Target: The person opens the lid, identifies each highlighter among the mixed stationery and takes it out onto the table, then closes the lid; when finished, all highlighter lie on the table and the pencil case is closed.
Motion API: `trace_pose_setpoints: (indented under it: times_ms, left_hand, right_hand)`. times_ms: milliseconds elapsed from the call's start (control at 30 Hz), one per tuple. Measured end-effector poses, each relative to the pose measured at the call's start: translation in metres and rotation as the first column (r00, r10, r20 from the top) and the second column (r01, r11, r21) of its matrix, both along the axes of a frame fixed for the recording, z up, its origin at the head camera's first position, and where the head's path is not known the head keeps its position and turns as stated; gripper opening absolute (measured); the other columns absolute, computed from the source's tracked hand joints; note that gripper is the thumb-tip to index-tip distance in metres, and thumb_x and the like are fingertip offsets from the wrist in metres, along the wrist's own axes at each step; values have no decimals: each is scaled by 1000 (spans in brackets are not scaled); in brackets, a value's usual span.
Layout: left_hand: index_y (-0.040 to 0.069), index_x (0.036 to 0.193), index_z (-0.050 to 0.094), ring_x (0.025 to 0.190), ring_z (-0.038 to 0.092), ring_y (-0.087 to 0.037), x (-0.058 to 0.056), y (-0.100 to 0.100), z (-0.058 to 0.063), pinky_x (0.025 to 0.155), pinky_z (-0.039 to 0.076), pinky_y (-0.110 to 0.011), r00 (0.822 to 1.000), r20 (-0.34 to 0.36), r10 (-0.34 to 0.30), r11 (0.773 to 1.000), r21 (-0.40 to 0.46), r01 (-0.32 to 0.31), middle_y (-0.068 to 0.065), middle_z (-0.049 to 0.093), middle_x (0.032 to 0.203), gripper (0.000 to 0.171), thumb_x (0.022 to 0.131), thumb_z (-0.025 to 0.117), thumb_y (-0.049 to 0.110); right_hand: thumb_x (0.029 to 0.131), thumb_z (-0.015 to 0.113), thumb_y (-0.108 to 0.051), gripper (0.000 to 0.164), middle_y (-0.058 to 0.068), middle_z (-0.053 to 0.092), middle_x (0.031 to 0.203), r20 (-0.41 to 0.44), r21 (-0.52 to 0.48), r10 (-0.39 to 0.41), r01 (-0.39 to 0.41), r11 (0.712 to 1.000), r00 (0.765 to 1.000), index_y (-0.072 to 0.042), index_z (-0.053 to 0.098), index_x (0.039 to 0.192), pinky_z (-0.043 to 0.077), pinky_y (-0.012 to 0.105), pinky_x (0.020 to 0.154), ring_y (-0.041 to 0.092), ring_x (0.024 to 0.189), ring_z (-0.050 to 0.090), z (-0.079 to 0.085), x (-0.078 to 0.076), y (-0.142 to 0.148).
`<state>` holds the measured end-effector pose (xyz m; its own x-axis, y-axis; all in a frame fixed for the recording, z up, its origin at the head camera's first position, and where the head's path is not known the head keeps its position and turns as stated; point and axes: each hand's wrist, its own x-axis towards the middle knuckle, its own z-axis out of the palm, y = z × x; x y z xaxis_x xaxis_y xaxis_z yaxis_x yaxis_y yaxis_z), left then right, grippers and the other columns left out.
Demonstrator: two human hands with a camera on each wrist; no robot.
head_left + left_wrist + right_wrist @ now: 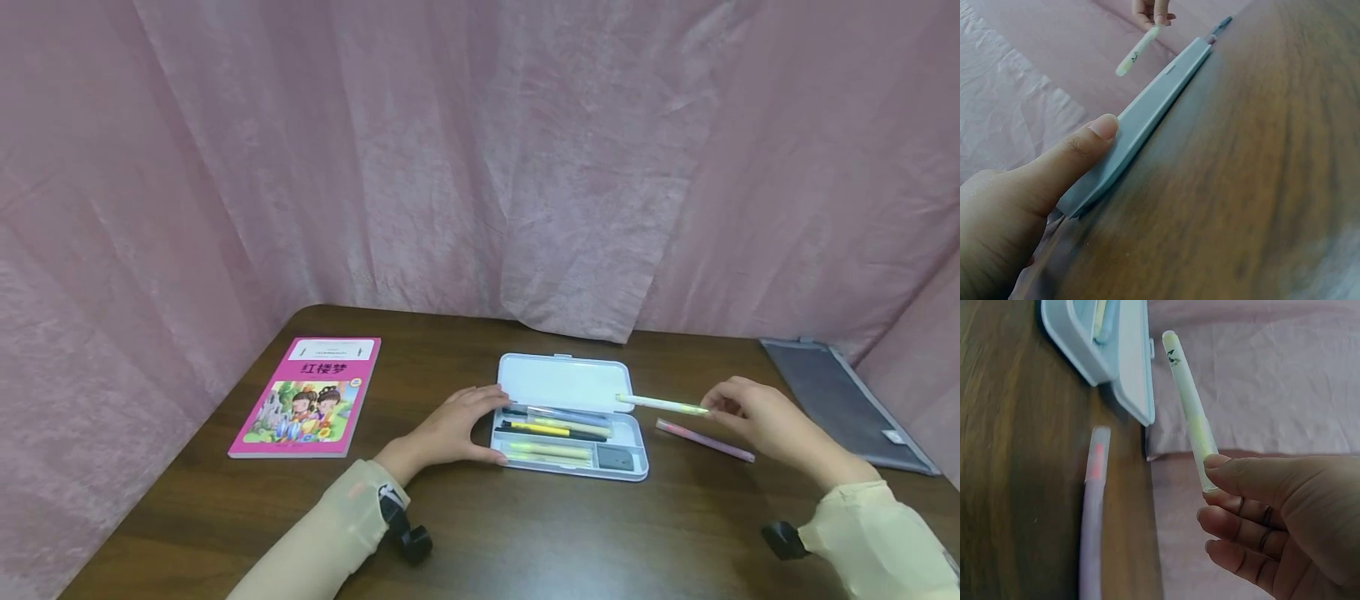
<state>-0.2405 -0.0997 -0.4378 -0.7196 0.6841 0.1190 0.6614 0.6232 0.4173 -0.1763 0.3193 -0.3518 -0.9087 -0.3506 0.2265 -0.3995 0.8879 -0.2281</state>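
While right hand (765, 421) pinches yellow-white marker (663, 406) near one end, left hand (453, 425) grips left end of pencil case (570, 473), thumb on near wall. Marker aloft, free end pointing toward case; pink-purple marker (705, 440) lies on table (570, 533), right of case. Held marker probably light, stiff, smooth: could roll in grip; mid-barrel hold likely steadier. Case looks like rigid thin plastic, likely slides easily; brace by outer walls, not lid (566, 379).

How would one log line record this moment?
left hand: grips pencil case | right hand: pinches yellow-green pen, raised | pencil case: open | purple pen: on table
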Motion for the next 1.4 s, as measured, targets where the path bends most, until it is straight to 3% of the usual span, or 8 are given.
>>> trace_pose_setpoints:
  times_ms: [233,600,867,1067,1400]
  left_hand:
    - [21,141,47,144,32,-16,0,1,0,120,23,-43,1000,-11,-5,1000,-3,5,1,41,152,81,75,73,59]
    - [21,142,46,144,32,-16,0,-1,-1,120,24,-45,1000,-7,-9,1000,-2,9,1,41,152,82,75,73,60]
    - [21,141,47,144,33,-16,-1,0,-2,120,24,-45,1000,-15,-6,1000,7,6,1,41,152,82,74,73,61]
    - [21,142,46,144,32,-16,-1,0,-2,120,24,-44,1000,-16,-1,1000,-8,1,1,40,152,83,74,72,62]
    - [22,142,45,145,31,-16,-1,-1,-2,120,23,-44,1000,10,3,1000,-9,-3,1,39,153,83,74,72,62]
  right_hand:
    - [84,72,-10,6,-5,61,81,12,-14,-52,52,999,999,-10,68,89,47,23,61,-5,72,48,-15,0,20]
    - [85,70,-9,5,-1,63,80,77,22,-111,110,994,991,-6,68,88,48,30,64,8,73,55,-31,-1,40]
    - [81,73,-9,5,-5,62,75,66,15,-123,122,992,990,-8,68,83,45,27,60,-2,67,48,-41,-1,52]
    - [82,72,-9,5,-4,65,76,126,12,-146,146,989,981,-7,68,84,46,29,62,-1,68,51,-44,-2,56]
    - [81,73,-12,7,-7,62,74,150,6,-139,139,990,979,-10,67,83,43,26,61,-4,66,47,-50,-2,61]
